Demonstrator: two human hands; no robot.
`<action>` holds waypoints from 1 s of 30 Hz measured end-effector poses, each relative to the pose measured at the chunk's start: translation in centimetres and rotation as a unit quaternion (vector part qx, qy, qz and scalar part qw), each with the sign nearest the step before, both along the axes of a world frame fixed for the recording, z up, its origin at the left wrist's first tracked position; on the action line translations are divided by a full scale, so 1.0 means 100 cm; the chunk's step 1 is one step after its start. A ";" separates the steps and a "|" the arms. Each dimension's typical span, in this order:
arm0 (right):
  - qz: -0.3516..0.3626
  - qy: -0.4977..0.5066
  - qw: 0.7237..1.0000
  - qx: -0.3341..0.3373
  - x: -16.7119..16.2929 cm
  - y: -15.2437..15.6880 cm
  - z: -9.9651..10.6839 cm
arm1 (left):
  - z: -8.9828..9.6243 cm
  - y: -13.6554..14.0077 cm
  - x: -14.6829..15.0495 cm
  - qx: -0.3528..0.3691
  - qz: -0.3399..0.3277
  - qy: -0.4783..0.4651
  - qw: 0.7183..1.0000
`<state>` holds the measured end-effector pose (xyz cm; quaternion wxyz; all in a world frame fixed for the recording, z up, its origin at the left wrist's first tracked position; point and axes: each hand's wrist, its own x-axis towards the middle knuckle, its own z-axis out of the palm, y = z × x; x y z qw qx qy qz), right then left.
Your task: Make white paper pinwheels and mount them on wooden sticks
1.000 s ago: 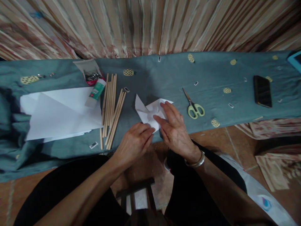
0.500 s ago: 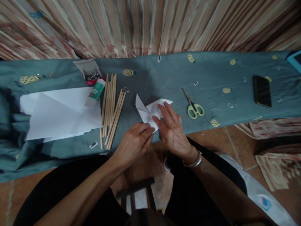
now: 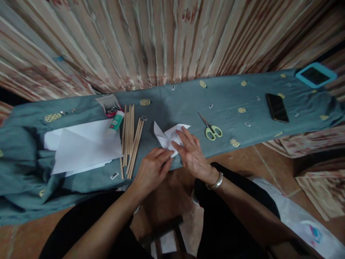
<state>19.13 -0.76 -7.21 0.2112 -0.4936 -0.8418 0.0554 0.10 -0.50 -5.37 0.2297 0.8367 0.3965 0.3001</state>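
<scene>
A shiny, silver-coloured bracelet (image 3: 218, 183) rings the right wrist (image 3: 211, 176), below and right of the frame's centre. The left forearm (image 3: 109, 217) and right forearm (image 3: 249, 207) are bare, as are both slender-fingered hands (image 3: 152, 169). Plain black clothing (image 3: 86, 223) covers the legs at lower left and lower centre-right, its folds too dark to make out.

My view loses part of the folded paper (image 3: 168, 134) under the right hand (image 3: 192, 156). I find the box's (image 3: 104, 100) metal pieces (image 3: 111, 109) too small to identify, and the top edge crops the curtain (image 3: 161, 43).
</scene>
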 end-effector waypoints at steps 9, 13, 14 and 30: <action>-0.006 -0.020 1.000 0.020 -0.003 0.001 -0.004 | 0.010 0.011 -0.024 -0.030 0.110 -0.052 0.992; -0.006 -0.020 1.000 0.021 -0.004 0.000 -0.002 | 0.017 0.012 -0.030 -0.030 0.141 -0.069 0.987; -0.009 -0.025 0.999 0.019 -0.005 0.000 -0.001 | 0.019 0.012 -0.032 -0.030 0.149 -0.076 0.985; -0.065 -0.080 0.995 0.014 -0.018 -0.008 -0.004 | 0.027 -0.001 -0.039 -0.052 0.145 -0.134 0.979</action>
